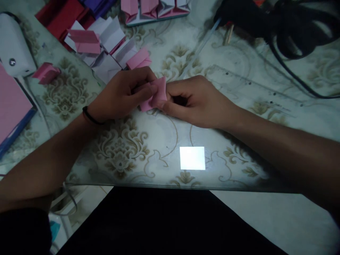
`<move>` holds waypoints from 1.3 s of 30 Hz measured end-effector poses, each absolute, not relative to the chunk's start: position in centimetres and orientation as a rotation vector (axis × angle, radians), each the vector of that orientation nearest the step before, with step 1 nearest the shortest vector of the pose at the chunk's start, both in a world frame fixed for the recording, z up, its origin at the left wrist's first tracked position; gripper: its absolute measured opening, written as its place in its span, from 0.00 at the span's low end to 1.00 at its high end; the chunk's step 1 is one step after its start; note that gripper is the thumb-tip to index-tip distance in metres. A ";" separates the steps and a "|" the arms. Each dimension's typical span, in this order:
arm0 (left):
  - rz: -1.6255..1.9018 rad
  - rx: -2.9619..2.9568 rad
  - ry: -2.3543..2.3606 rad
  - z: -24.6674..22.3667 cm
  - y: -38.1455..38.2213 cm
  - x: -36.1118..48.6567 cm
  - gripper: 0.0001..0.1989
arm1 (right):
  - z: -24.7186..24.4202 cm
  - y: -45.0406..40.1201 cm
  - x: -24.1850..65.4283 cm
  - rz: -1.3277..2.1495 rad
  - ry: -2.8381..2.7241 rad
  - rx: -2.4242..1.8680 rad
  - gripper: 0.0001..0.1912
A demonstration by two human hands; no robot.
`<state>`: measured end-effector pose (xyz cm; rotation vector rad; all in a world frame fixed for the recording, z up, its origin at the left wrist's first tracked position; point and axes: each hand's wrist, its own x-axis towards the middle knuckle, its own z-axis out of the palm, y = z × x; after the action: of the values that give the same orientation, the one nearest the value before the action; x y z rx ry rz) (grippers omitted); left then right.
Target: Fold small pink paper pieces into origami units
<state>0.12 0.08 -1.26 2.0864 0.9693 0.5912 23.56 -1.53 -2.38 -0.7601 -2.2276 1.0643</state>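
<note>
A small folded pink paper [159, 89] is held between my two hands above the patterned tabletop. My left hand [124, 92] pinches its left side, thumb on top. From the right, my right hand [198, 101] grips the lower right edge between thumb and fingers. Some fingertips are hidden behind the paper. Just beyond my left hand lie several folded white and pink paper pieces [110, 35]. A single folded pink piece [47, 73] sits apart at the left.
Red folded paper [62, 17] and purple paper [98, 6] lie at the back left. A white device [16, 46] with a cable and a pink sheet stack [12, 106] are at the left. A clear ruler [257, 86] and black coiled cable [297, 32] occupy the right.
</note>
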 end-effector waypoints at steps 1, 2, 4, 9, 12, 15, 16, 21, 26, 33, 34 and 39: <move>0.593 2.093 0.976 -1.3 0.1 0.1 0.15 | -2.4 -1.5 23.6 1.066 -2.226 -0.763 0.23; 0.594 2.099 0.983 -1.3 0.1 0.1 0.14 | -2.3 -1.6 23.5 1.068 -2.223 -0.766 0.23; 0.599 2.117 0.987 -1.3 0.1 0.0 0.12 | -2.3 -1.6 23.5 1.073 -2.218 -0.780 0.23; 0.590 2.125 0.986 -1.3 0.1 0.0 0.14 | -2.2 -1.7 23.4 1.095 -2.201 -0.796 0.24; 0.582 2.135 0.982 -1.2 0.0 0.0 0.15 | -2.2 -1.6 23.5 1.115 -2.205 -0.807 0.23; 0.599 2.140 0.982 -1.3 0.1 0.0 0.15 | -2.2 -1.6 23.5 1.116 -2.210 -0.823 0.23; 0.608 2.136 0.979 -1.4 0.2 0.0 0.15 | -2.2 -1.7 23.5 1.115 -2.212 -0.823 0.23; 0.626 2.102 0.966 -1.4 0.2 0.1 0.15 | -2.1 -1.7 23.5 1.124 -2.214 -0.841 0.24; 0.621 2.116 0.971 -1.3 0.1 0.2 0.13 | -2.1 -1.7 23.5 1.107 -2.226 -0.819 0.25; 0.614 2.120 0.972 -1.1 0.1 0.2 0.13 | -2.0 -1.8 23.5 1.103 -2.206 -0.811 0.24; 0.615 2.128 0.966 -1.2 0.1 0.3 0.13 | -2.0 -1.8 23.4 1.107 -2.201 -0.816 0.25; 0.618 2.104 0.964 -1.3 0.1 0.4 0.14 | -1.8 -1.9 23.4 1.121 -2.202 -0.849 0.25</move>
<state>0.36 0.13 -1.30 2.1043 0.9636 0.6184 23.43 -1.88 -1.80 -0.8490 -2.2025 1.1210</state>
